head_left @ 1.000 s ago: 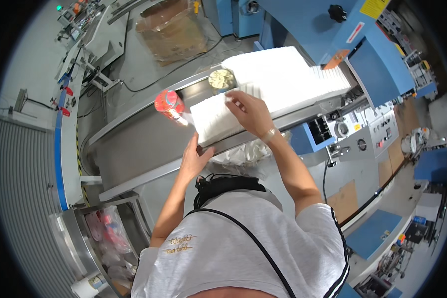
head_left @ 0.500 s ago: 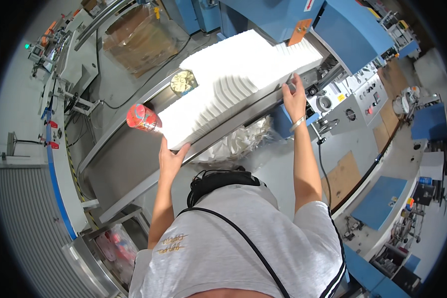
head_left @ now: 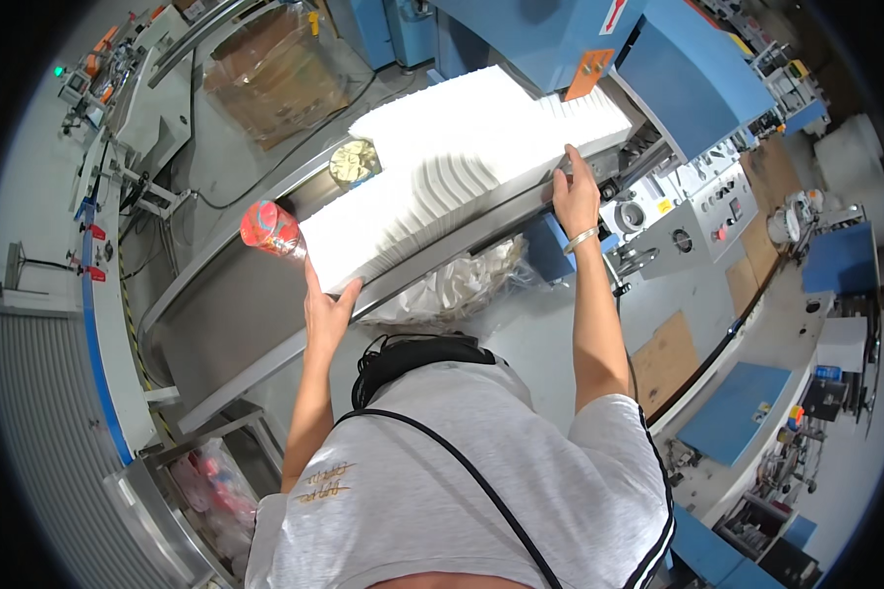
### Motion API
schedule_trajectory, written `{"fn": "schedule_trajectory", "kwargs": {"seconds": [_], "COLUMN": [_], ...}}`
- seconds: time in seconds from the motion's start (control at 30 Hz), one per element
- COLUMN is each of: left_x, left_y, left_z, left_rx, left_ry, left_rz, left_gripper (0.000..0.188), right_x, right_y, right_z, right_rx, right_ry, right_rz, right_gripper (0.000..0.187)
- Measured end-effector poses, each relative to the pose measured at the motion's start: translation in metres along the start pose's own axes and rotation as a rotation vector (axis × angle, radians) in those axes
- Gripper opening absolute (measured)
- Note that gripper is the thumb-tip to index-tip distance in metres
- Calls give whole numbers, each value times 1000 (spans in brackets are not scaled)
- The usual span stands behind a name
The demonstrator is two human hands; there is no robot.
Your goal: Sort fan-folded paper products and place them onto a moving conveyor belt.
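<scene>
A long row of thin white sheets [head_left: 403, 196], standing packed on edge like paper pieces, lies along a metal trough. At its near left end my left hand [head_left: 329, 312] rests with the fingers against the end and the thumb spread at the front side. My right hand [head_left: 577, 194] is at the front side near the far right end, fingers stretched out and thumb apart; it touches or nearly touches the trough's edge. A red cylindrical container [head_left: 271, 228] stands against the left end of the row. Behind the row sits a round container with a pale yellow top [head_left: 354, 162].
The metal trough [head_left: 221, 329] slants up to a blue machine [head_left: 530, 39] with an orange bracket [head_left: 587, 75]. A control panel [head_left: 722, 211] stands at right. Below the trough is a clear bag of white scraps [head_left: 452, 285]. A cardboard box [head_left: 275, 83] lies beyond.
The whole scene has shifted slightly left in view as my head moved. Both hands keep about the same places along the row of white sheets.
</scene>
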State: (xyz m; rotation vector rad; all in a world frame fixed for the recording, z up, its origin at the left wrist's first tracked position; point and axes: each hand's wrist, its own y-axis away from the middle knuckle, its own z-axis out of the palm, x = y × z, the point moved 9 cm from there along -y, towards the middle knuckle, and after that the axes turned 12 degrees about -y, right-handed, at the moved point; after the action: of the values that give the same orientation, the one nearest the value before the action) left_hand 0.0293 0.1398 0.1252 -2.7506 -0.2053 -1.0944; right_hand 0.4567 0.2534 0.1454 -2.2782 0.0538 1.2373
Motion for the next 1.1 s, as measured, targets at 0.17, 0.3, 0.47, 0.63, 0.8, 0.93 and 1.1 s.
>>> {"fn": "schedule_trajectory", "kwargs": {"seconds": [0.17,0.3,0.47,0.63,0.8,0.93,1.1], "left_x": [3,6,0,0,-1,2,1], "left_y": [0,2,2,1,1,1,3], "left_z": [-2,-3,-1,-1,-1,-1,2], "left_rx": [2,27,21,23,27,48,38], "left_ry": [2,-16,-12,1,7,-11,-5], "left_rz": [10,21,-4,-7,-24,2,-19], "left_gripper": [83,83,82,81,81,81,82], "right_x": [-13,-23,-31,-27,-36,-40,-36], "right_y": [4,9,12,13,14,13,2], "right_z": [1,3,4,6,8,7,10], "right_rx": [-12,-15,-3,-4,-2,16,23], "right_ry": [42,63,84,101,203,221,166], "right_rz": [-20,-59,-96,-29,-132,-162,-100], "right_gripper": [42,39,39,40,39,36,29]}}
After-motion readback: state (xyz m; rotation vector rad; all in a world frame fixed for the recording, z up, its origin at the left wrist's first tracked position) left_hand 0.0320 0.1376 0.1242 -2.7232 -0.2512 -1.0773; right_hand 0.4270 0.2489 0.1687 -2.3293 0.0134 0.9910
